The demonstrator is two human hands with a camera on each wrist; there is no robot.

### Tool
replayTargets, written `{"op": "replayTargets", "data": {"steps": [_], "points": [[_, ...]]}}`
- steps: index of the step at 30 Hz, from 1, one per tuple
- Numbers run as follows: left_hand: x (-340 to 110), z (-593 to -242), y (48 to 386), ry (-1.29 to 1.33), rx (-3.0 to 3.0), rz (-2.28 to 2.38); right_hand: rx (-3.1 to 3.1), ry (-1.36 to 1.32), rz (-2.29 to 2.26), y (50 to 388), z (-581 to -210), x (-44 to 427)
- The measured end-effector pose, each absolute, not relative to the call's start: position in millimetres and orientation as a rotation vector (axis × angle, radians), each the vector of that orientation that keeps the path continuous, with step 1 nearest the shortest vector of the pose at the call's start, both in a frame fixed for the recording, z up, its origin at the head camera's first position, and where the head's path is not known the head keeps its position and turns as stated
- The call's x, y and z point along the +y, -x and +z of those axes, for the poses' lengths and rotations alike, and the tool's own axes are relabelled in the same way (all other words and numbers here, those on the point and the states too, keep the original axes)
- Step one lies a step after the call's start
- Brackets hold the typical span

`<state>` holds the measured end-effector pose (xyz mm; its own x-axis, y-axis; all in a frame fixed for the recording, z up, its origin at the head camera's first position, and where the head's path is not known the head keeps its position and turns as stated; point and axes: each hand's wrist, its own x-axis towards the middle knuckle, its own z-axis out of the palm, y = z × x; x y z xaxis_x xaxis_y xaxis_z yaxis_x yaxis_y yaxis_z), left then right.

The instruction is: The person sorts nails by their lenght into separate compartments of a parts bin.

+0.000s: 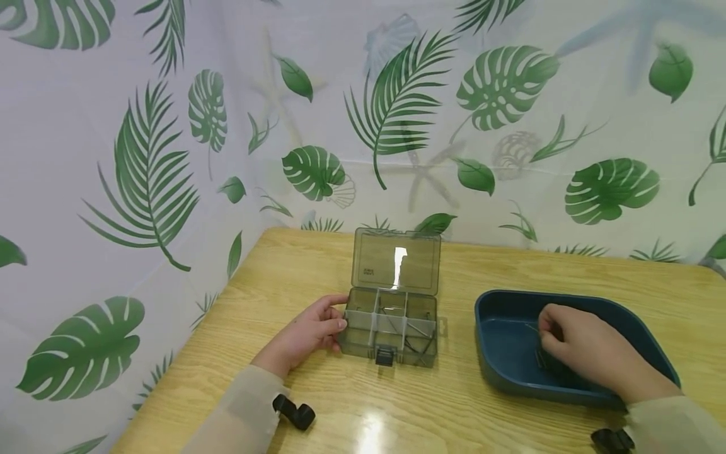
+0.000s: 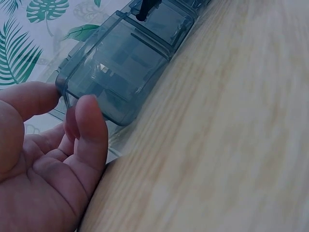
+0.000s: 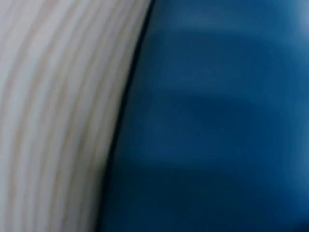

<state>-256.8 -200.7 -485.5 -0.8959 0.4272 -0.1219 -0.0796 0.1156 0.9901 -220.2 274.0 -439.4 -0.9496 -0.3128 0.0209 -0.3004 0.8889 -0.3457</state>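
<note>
A smoky clear compartment box point(image 1: 360, 337) stands on the table with its lid point(image 1: 374, 258) raised. Thin dark rod-like pieces point(image 1: 418, 345) lie in its right compartments; some look bent. My left hand point(image 1: 309, 331) holds the box's left side, thumb at its edge; in the left wrist view its fingers curl at the box's corner. Inside the blue tray point(image 1: 505, 353) is my right hand point(image 1: 590, 347), fingers curled, thumb and index close together. A thin piece point(image 1: 532, 327) sticks out by those fingertips. More thin pieces point(image 1: 541, 359) show beneath the hand, partly hidden.
The wooden table point(image 1: 317, 403) carries the box left of the tray, with a gap between them. A leaf-printed cloth point(image 1: 408, 189) hangs behind and along the left. The box's front latch point(image 1: 384, 357) hangs down. In the right wrist view only blurred tray wall point(image 3: 207, 121) and table show.
</note>
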Motion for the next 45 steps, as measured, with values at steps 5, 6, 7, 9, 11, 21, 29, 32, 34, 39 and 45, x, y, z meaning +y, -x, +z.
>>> {"op": "replayTargets", "data": {"steps": [5,6,7,9,11,21,29,32,34,39,45], "points": [[-199.7,-483.0,255.9,-0.324,2.026,1.854,3.068,0.526,-0.612,215.1,-425.7,260.6],[-199.5,-482.7,255.8,-0.322,2.028,1.86,3.071,0.533,-0.628,214.4,-422.9,256.8],[-199.3,-482.6,255.8,-0.314,2.03,1.864,3.072,0.549,-0.642,213.7,-420.3,252.9],[-198.9,-482.7,255.7,-0.292,2.033,1.872,3.066,0.584,-0.67,212.6,-416.2,244.5],[-198.3,-482.7,255.0,-0.265,2.039,1.876,3.055,0.622,-0.694,211.3,-413.2,236.2],[-194.5,-482.3,253.5,-0.205,2.042,1.933,3.062,0.829,-0.732,208.3,-400.8,195.2],[-194.7,-486.1,256.9,-0.192,1.999,1.97,3.047,0.903,-0.721,212.5,-398.9,168.6],[-194.7,-487.0,258.1,-0.197,1.988,1.981,3.043,0.926,-0.706,216.4,-400.3,159.3],[-194.6,-487.3,258.6,-0.2,1.985,1.983,3.034,0.934,-0.7,219.0,-401.9,153.2],[-193.9,-486.6,258.6,-0.206,1.98,1.99,3.042,0.966,-0.682,225.7,-407.1,138.5],[-194.4,-487.5,258.1,-0.214,1.979,1.984,3.063,0.938,-0.621,234.5,-410.2,120.4]]}}
